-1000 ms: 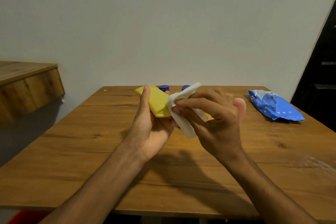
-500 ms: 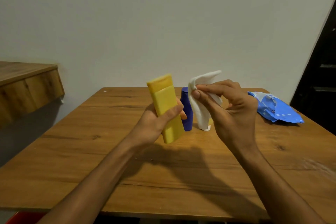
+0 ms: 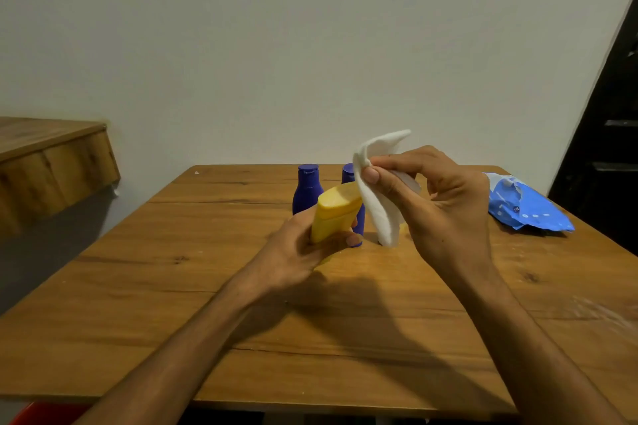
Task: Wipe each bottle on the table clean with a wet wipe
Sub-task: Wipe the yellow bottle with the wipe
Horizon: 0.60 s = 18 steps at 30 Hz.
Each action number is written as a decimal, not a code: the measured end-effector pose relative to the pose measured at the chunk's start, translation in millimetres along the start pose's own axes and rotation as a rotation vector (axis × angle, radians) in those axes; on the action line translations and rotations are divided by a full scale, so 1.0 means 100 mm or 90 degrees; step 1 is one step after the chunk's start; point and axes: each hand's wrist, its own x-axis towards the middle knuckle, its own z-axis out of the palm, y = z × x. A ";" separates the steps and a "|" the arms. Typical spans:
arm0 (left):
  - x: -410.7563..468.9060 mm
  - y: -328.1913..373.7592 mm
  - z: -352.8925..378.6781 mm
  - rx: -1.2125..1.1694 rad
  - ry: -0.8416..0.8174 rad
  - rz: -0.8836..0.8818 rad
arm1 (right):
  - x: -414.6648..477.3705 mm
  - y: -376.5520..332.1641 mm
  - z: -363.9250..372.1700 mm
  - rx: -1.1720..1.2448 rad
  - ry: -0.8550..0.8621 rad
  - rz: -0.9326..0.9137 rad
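At centre frame, above the wooden surface [image 3: 207, 286]: a yellow bottle [image 3: 336, 212], tilted with its upper end leaning away toward the wall, gripped round the lower body by the curled fingers [image 3: 353, 239] of the left hand [image 3: 303, 248]. Just right of it, a white wet wipe [image 3: 376, 190], pinched between thumb and fingers of the right hand [image 3: 438, 197], hanging in a loose fold close beside the bottle's upper end; contact hard to tell. Behind, toward the wall, one blue bottle [image 3: 306, 188] upright in plain view and a second blue bottle [image 3: 348, 172] half hidden by wipe and yellow bottle. At right edge, a blue wipes pack [image 3: 528, 207], lying open, well apart from both hands.

Judged mid-clean on the yellow bottle. For a thorough pass: spread the wipe flat across the fingertips rather than bunched, wrap it round the body, draw along the full length, turn the bottle within the left hand to reach every face and the cap, then shift the grip to clean the patch beneath the fingers.
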 end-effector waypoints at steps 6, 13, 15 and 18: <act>0.02 -0.01 -0.02 0.031 -0.006 0.000 | 0.03 0.01 -0.06 0.001 -0.074 0.102; 0.06 -0.13 -0.05 0.126 0.005 -0.007 | 0.03 0.04 -0.08 -0.042 -0.144 0.133; 0.05 -0.11 -0.05 0.135 0.004 -0.009 | 0.03 0.04 -0.07 -0.046 -0.149 0.123; 0.06 -0.12 -0.06 0.163 0.010 -0.001 | 0.02 0.03 -0.05 -0.074 -0.148 0.096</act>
